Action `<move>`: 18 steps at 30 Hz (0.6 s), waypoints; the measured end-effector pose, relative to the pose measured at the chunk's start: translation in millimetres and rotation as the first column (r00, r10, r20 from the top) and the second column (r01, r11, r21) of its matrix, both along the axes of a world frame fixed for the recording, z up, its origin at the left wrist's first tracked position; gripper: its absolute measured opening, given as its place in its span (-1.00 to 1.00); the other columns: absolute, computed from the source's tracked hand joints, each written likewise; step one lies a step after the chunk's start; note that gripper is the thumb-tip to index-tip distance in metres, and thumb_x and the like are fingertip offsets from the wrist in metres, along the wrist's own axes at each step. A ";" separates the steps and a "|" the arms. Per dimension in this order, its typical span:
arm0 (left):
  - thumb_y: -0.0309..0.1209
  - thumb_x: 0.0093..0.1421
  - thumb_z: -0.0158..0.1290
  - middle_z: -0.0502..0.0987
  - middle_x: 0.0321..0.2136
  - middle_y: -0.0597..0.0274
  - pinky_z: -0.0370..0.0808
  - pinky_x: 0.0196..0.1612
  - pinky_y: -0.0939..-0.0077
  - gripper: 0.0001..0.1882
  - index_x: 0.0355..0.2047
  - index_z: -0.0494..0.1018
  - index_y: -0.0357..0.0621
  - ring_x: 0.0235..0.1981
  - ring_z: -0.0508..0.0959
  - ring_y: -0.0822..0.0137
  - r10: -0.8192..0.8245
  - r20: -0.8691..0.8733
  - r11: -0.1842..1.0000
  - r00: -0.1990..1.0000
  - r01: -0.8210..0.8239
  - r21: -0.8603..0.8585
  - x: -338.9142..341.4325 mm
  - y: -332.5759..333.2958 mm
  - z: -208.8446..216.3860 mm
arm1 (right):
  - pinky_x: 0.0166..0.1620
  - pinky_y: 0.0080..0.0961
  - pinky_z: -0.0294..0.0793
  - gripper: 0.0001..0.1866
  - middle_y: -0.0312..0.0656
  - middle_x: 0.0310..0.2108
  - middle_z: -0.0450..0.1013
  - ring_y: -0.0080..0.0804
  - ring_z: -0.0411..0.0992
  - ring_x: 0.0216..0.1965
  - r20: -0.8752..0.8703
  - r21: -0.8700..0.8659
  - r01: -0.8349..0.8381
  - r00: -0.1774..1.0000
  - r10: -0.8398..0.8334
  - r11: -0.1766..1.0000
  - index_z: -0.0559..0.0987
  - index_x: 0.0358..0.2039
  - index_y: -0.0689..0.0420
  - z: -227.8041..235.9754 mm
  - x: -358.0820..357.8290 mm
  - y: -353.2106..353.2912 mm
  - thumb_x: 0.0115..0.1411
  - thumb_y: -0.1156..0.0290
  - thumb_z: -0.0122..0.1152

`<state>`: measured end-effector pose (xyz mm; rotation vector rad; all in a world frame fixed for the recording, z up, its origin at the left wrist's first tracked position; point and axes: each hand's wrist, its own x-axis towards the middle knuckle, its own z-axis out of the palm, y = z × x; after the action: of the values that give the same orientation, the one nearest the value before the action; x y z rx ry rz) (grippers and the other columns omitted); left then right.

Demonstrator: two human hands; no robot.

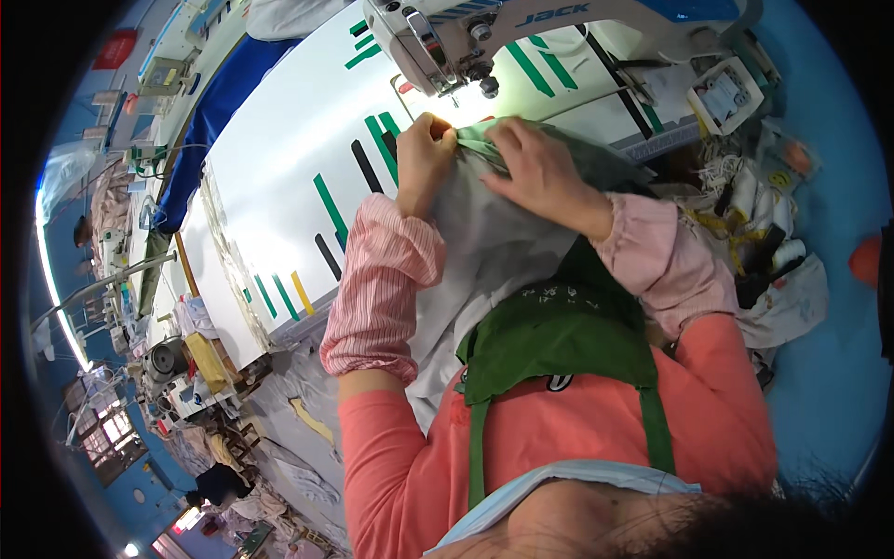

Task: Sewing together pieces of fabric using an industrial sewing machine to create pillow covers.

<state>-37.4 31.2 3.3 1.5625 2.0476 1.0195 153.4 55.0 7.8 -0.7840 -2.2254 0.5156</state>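
Note:
A grey-green piece of fabric hangs from the sewing table's front edge down over my lap. My left hand pinches its upper edge, just below the needle area of the sewing machine. With bent fingers, my right hand grips a folded, lighter green part of the same fabric, a little to the right. Both hands are close together under the machine's lamp light. The fingertips of the right hand are partly hidden in the folds.
The white table carries several green and black strips. At its right end stands a small white box. Thread spools and scraps are heaped beyond it. Blue cloth lies along the far left edge; other machines and people are farther left.

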 end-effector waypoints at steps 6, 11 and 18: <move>-0.46 0.08 0.15 0.55 -0.58 0.08 0.45 -0.40 0.48 -0.86 -0.42 0.52 -0.34 -0.55 0.54 0.34 -0.061 0.130 0.998 0.990 0.062 -0.003 11.1 -37.7 11.3 | -0.31 -0.34 0.46 -0.82 -0.11 -0.47 0.44 -0.12 0.48 -0.40 0.049 -0.027 -0.026 0.998 0.027 0.999 0.51 -0.33 0.22 -4.5 19.1 -23.1 0.07 0.44 0.24; -0.51 0.17 0.12 0.49 -0.43 0.23 0.38 -0.33 0.56 -0.89 -0.32 0.55 -0.30 -0.43 0.46 0.38 -0.383 0.300 0.915 0.874 0.404 -0.010 7.5 -63.6 23.9 | -0.32 -0.39 0.42 -0.81 -0.12 -0.49 0.50 -0.26 0.48 -0.43 0.023 -0.681 -0.157 0.972 0.235 0.716 0.54 -0.31 0.24 18.0 52.4 -12.5 0.15 0.38 0.12; -0.50 0.11 0.18 0.44 -0.37 0.26 0.37 -0.33 0.56 -0.82 -0.26 0.56 -0.28 -0.39 0.45 0.42 -0.547 0.254 0.824 0.798 0.567 -0.006 22.8 -101.1 36.9 | -0.33 -0.56 0.33 -0.80 -0.30 -0.48 0.39 -0.57 0.30 -0.43 -0.016 -0.792 -0.286 0.893 0.450 0.540 0.48 -0.27 0.25 40.8 79.0 -22.4 0.23 0.36 0.08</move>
<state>-14.6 -69.9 40.2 1.7452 1.3138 0.8274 232.4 32.6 48.6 -0.7750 -2.3166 1.7949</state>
